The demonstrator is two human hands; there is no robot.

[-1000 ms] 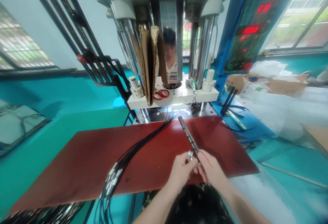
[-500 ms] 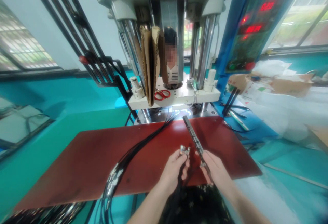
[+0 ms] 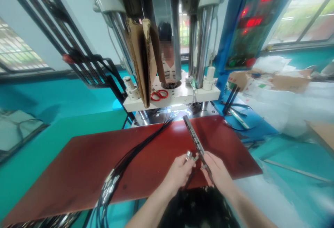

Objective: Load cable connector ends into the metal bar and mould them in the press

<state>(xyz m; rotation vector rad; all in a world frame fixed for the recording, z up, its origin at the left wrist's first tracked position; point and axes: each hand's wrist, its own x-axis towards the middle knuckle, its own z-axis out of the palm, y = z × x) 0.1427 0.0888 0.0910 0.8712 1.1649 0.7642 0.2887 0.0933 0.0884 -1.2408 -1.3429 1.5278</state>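
Observation:
My left hand (image 3: 182,169) is closed around several small metal connectors (image 3: 190,156) whose shiny ends stick out past the thumb. Dark cables seem to hang below that fist. In my right hand (image 3: 215,167) is the near end of a long dark metal strip (image 3: 193,134) with slots along its length. The strip points away from me over the red-brown board (image 3: 86,162), its far end near the press. The connectors are close beside the strip; whether they touch it I cannot tell. Part of the strip's near end is hidden by the fingers.
A bundle of black cables (image 3: 130,153) crosses the board from the press plate (image 3: 172,97) to its front edge. Red-handled scissors (image 3: 159,95) and folded cardboard (image 3: 142,61) rest on that plate. A blue control box (image 3: 242,26) stands at right. A person shows behind the press.
My left hand has moved closer to the strip, bringing the connectors beside it. My right hand still holds the strip. The whole view has shifted slightly.

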